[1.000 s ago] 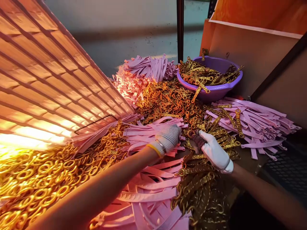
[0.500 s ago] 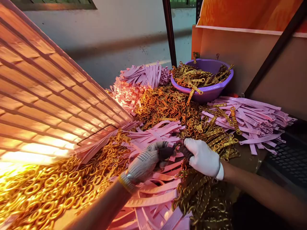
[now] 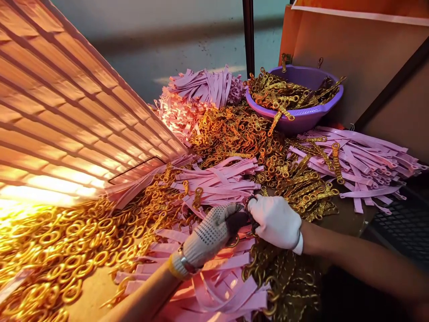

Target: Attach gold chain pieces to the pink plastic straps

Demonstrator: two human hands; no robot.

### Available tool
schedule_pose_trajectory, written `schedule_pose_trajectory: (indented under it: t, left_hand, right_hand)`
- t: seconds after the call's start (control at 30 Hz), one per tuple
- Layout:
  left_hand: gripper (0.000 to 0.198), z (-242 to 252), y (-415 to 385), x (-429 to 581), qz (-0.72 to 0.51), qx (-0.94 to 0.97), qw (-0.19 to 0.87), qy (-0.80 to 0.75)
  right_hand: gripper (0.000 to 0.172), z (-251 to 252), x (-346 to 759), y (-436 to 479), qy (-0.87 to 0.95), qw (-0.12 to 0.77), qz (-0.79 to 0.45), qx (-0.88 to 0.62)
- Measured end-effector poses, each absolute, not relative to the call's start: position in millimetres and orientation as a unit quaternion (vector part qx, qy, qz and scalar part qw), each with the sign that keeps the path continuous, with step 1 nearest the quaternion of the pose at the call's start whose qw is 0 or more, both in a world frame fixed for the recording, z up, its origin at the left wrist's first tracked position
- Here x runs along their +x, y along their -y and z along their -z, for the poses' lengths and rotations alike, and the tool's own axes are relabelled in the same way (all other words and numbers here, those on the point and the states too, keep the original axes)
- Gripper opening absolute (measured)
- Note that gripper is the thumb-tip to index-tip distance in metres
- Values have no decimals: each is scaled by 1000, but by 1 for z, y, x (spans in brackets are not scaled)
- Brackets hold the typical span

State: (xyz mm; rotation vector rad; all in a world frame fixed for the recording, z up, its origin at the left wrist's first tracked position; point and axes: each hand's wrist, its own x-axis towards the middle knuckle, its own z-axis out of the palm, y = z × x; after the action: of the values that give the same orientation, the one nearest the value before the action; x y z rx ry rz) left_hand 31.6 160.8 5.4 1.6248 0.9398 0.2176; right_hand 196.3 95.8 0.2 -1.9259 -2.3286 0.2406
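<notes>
My left hand [image 3: 214, 230], in a dotted grey glove with dark fingertips, is closed near the middle of the view. A gold ring [image 3: 233, 241] shows just under its fingers. My right hand [image 3: 275, 220], in a white glove with dark fingertips, is closed and meets the left one. What lies between the fingertips is too small and dark to make out. Pink straps [image 3: 224, 286] spread below the hands. Gold braided pieces [image 3: 288, 277] are heaped below my right hand, and a flat bundle of pink straps [image 3: 217, 179] lies beyond my left hand.
Loose gold rings [image 3: 70, 250] cover the left side below a slatted, brightly lit panel [image 3: 77, 107]. A purple basin [image 3: 301, 120] of gold pieces stands at the back. More pink straps [image 3: 365, 156] lie right, beside a black mesh crate [image 3: 398, 228].
The whole view has shifted, so the basin and piles sit higher and farther right. Both gloved hands remain closed together, with my right hand now nearer the left; a ring shows under the left fingers.
</notes>
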Motion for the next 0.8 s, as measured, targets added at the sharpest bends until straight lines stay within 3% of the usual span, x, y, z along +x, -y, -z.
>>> schedule_pose_trajectory:
  t: [0.17, 0.37, 0.6, 0.8]
  left_hand:
    - [16, 10, -154, 31, -100, 682, 596, -412]
    - [34, 26, -150, 23, -115, 489, 760, -412]
    - [37, 25, -142, 24, -108, 530, 718, -437]
    - [32, 38, -143, 26, -131, 493, 749, -424]
  right_hand:
    - [21, -5, 199, -98, 734, 68, -143, -660]
    - [33, -20, 205, -95, 762, 42, -187, -619]
    - [25, -7, 203, -91, 739, 8, -203, -643]
    - [22, 3, 196, -89, 829, -11, -114, -548]
